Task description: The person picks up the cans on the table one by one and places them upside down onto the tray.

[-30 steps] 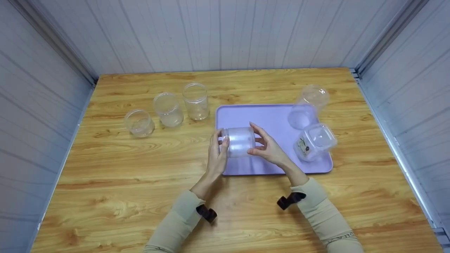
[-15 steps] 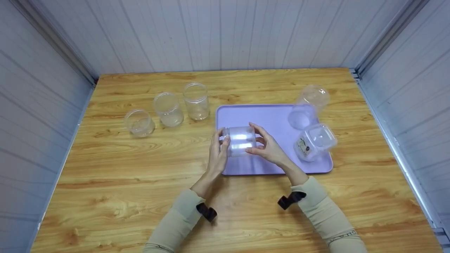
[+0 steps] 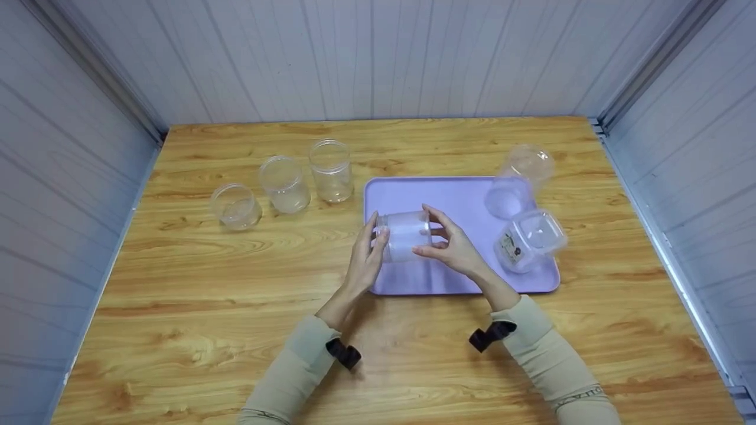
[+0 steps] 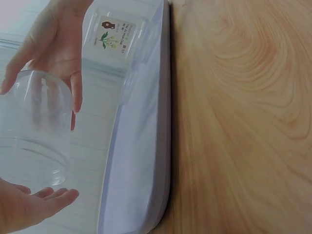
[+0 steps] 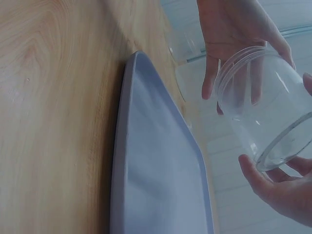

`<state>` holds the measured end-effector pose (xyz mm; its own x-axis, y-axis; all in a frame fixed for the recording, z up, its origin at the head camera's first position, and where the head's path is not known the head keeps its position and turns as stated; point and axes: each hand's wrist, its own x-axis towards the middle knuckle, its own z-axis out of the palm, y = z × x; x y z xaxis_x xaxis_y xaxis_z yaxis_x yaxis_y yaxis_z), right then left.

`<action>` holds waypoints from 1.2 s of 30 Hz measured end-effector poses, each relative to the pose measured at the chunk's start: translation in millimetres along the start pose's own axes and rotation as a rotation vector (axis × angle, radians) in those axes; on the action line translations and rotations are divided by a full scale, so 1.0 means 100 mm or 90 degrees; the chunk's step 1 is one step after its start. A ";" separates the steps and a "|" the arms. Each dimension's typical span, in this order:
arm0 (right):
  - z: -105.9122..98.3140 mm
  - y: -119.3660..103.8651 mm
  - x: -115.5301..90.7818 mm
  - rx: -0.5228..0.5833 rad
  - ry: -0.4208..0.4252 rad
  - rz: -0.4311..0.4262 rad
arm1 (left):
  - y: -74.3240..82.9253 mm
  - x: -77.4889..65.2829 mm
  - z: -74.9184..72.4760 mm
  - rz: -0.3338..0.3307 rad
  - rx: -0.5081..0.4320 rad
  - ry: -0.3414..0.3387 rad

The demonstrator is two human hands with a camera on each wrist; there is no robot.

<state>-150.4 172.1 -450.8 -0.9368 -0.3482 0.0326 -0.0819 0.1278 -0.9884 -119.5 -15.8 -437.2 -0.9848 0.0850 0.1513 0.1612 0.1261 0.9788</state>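
A clear plastic jar (image 3: 406, 237) is held on its side above the purple tray (image 3: 437, 192), its ridged neck to the left and base to the right. My left hand (image 3: 364, 254) grips the neck end between thumb and fingers. At the base end, my right hand (image 3: 453, 248) holds the jar with thumb and fingertips spread round its edge. Seen from the right wrist, the jar (image 5: 265, 105) is see-through, with the left hand (image 5: 234, 36) behind its neck and the right hand (image 5: 280, 187) at its base.
Three clear jars stand left of the tray: a short jar (image 3: 236, 208), a medium jar (image 3: 286, 186) and a taller jar (image 3: 331, 172). At the tray's right end are a round clear jar (image 3: 517, 183) and a squarish labelled jar (image 3: 525, 242). Panelled walls (image 3: 378, 65) enclose the wooden table (image 3: 236, 307).
The jar has turned slightly between my hands and the bright glare on its side has faded. Both hands keep nearly the same place; the other jars and the tray stay put.
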 end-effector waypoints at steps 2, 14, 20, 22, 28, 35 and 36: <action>-0.01 -0.02 0.00 -0.018 0.006 0.008 | 0.01 0.01 -0.02 0.005 0.014 0.005; -0.08 -0.19 0.02 -0.149 0.030 0.078 | 0.03 0.04 -0.10 0.027 0.062 0.061; -0.14 -0.17 0.08 -0.215 0.033 0.080 | -0.12 0.13 -0.15 0.029 0.057 0.070; -0.15 -0.19 0.10 -0.230 0.033 0.082 | -0.22 0.17 -0.17 0.028 0.057 0.076; -0.20 -0.24 0.18 -0.278 0.032 0.090 | -0.38 0.26 -0.21 0.013 0.073 0.084; -0.28 -0.21 0.28 -0.315 0.042 0.115 | -0.42 0.36 -0.25 0.004 0.123 0.088; -0.29 -0.21 0.29 -0.323 0.045 0.115 | -0.43 0.37 -0.25 0.002 0.132 0.090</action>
<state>-186.0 185.8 -425.0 -0.9705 -0.2180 -0.1031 -0.0555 0.6181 -0.7841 -164.3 -43.1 -470.0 -0.9811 -0.0511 0.1864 0.1598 0.3280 0.9311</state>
